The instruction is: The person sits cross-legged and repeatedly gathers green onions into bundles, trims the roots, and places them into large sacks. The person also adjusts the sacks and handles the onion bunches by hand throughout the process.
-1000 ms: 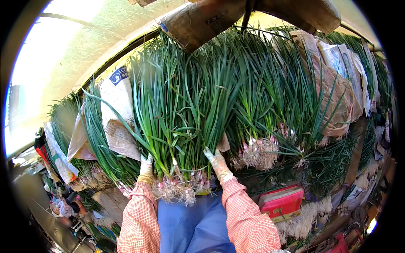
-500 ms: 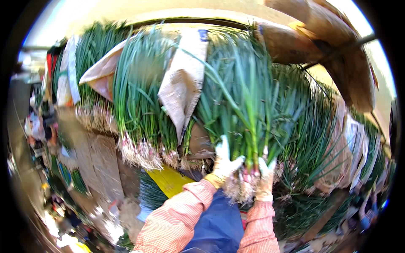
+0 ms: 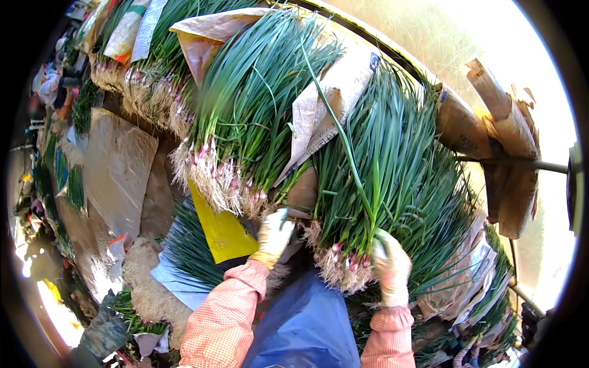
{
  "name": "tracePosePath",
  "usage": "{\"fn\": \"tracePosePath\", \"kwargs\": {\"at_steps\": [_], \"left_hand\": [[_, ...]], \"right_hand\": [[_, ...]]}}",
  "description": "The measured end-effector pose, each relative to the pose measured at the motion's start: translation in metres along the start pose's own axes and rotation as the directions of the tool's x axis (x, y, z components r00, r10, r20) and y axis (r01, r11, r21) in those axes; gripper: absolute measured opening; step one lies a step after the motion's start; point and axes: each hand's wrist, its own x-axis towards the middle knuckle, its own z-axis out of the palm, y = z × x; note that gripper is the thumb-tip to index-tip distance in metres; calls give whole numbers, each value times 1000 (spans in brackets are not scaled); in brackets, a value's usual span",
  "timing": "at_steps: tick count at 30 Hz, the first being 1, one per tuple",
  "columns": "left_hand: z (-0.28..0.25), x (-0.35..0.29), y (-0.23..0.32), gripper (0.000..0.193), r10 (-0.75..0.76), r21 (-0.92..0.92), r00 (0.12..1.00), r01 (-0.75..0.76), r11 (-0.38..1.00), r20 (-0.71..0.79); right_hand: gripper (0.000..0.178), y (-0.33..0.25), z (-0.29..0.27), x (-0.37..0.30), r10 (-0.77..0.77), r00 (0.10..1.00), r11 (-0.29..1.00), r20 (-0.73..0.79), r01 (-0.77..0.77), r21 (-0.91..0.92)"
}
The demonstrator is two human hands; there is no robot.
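One thick bunch of green onions [image 3: 374, 190] lay left of the gloved right hand [image 3: 391, 260] and right of the gloved left hand [image 3: 274, 236]. The right hand was nearer: its fingers were bent at the bunch's right edge, just above root level, though whether they gripped any stems could not be told. From those fingers, the pale roots [image 3: 346, 276] lay to the left and slightly below, while the leaves' long axis ran up and away, leaning a little right. The left hand was apart from that bunch, its fingers close together and pointing up and right; whether they pinched anything was unclear. Up and left of them lay a neighbouring bunch [image 3: 245, 110]; a yellow sheet [image 3: 218, 227] lay to their left.
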Motion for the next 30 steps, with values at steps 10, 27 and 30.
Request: {"fn": "tracePosePath", "kwargs": {"at_steps": [10,27,30], "left_hand": [[98,31,40,58,-120,-275,993,110,955,-17],[117,-17,42,42,-601,-869,753,79,489,-269],[68,22,48,44,-723,-933,604,323,-162,335]], "right_hand": [[11,-31,193,199,-478,470,297,742,882,-366],[16,80,129,136,-166,664,543,729,678,-495],[10,31,130,134,-382,833,885,401,454,-100]]}}
